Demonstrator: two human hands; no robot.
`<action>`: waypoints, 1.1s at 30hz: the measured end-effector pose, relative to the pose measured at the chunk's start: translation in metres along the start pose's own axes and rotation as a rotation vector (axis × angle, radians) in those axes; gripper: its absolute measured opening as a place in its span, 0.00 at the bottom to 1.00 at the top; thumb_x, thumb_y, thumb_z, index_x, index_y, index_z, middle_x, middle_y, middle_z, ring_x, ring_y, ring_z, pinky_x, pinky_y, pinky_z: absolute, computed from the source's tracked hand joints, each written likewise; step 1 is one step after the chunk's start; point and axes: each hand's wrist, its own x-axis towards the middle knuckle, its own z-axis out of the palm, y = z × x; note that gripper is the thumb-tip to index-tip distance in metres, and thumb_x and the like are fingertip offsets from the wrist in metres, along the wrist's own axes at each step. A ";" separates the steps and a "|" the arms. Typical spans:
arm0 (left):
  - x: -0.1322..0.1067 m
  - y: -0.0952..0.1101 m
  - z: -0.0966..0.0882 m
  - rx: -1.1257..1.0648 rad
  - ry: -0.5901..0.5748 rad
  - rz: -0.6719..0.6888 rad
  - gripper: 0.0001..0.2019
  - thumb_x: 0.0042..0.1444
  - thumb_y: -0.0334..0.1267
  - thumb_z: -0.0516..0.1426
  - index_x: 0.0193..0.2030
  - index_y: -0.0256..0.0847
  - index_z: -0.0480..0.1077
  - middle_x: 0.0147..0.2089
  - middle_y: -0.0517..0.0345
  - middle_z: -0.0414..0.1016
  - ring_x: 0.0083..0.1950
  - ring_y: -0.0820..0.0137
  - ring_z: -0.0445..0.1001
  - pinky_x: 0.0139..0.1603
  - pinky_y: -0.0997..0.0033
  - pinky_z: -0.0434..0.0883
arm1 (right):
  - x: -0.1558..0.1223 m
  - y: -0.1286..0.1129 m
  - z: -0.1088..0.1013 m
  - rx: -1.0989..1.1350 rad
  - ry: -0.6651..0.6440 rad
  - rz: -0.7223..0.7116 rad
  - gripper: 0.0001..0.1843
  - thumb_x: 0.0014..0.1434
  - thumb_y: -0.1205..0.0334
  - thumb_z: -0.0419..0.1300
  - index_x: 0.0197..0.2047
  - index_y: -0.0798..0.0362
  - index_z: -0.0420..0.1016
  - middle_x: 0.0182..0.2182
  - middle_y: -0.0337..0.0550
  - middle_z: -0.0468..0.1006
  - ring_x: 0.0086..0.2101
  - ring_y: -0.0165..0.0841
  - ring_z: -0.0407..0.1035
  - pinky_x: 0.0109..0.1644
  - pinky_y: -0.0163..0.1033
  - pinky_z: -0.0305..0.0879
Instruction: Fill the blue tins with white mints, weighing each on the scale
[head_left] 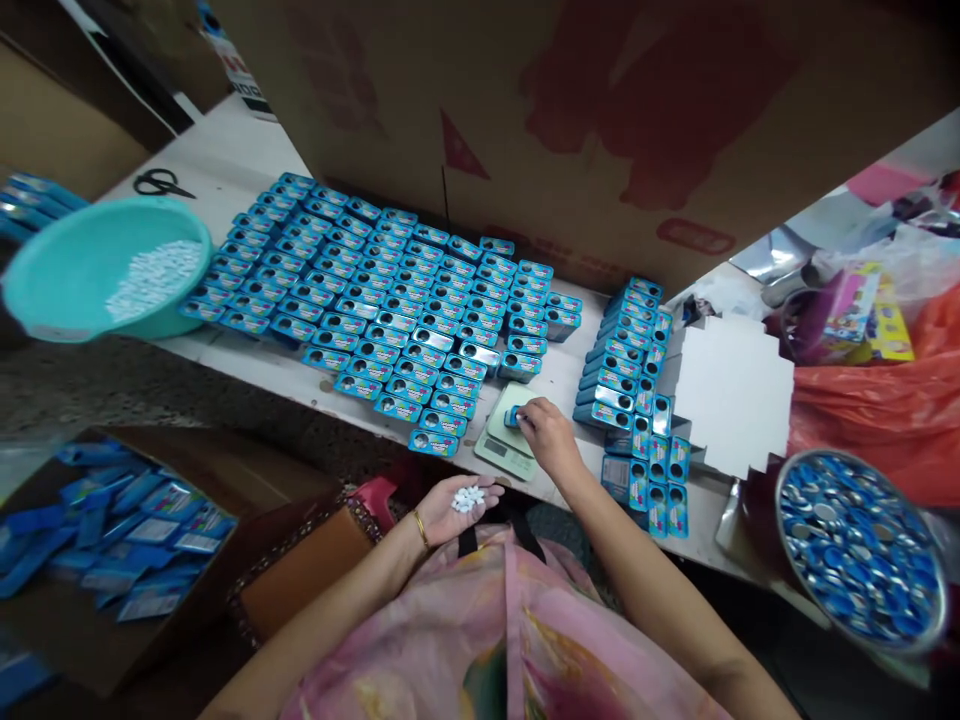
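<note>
My left hand (pixel 454 505) is held palm up near my lap, cupped under a small heap of white tablets (pixel 469 497). My right hand (pixel 546 432) reaches onto a pale green scale (pixel 504 440) at the table's front edge, its fingertips pinched on a small blue tin (pixel 512 416) sitting on the scale's pan. Several rows of identical blue tins (pixel 390 310) cover the white table to the left of the scale. A stacked block of the same tins (pixel 634 380) stands just right of my right hand.
A teal basin (pixel 67 275) with white tablets sits at the table's left end, scissors (pixel 161 184) behind it. A large cardboard box (pixel 600 120) walls the back. A round tin of blue lids (pixel 859 545) is at the right, a white carton (pixel 731 390) beside it.
</note>
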 end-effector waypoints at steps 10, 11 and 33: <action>-0.002 0.006 0.009 -0.012 -0.028 0.024 0.12 0.51 0.31 0.51 0.40 0.25 0.68 0.41 0.40 0.73 0.36 0.67 0.74 0.30 0.77 0.69 | -0.006 0.005 -0.008 0.064 0.075 -0.035 0.13 0.59 0.69 0.44 0.42 0.54 0.68 0.37 0.44 0.70 0.40 0.31 0.64 0.44 0.36 0.61; -0.002 0.007 0.010 -0.013 -0.029 0.024 0.12 0.51 0.31 0.51 0.40 0.25 0.68 0.41 0.40 0.73 0.36 0.67 0.74 0.30 0.77 0.69 | -0.008 0.007 -0.010 0.061 0.080 -0.033 0.14 0.59 0.69 0.43 0.43 0.54 0.67 0.37 0.44 0.70 0.40 0.31 0.64 0.44 0.36 0.61; -0.009 -0.009 0.015 -0.136 0.002 0.016 0.08 0.52 0.33 0.50 0.33 0.30 0.67 0.29 0.52 0.74 0.31 0.70 0.72 0.38 0.67 0.68 | -0.066 -0.052 0.019 -0.140 -0.466 -0.355 0.11 0.55 0.64 0.52 0.43 0.52 0.67 0.36 0.46 0.69 0.36 0.35 0.62 0.34 0.37 0.63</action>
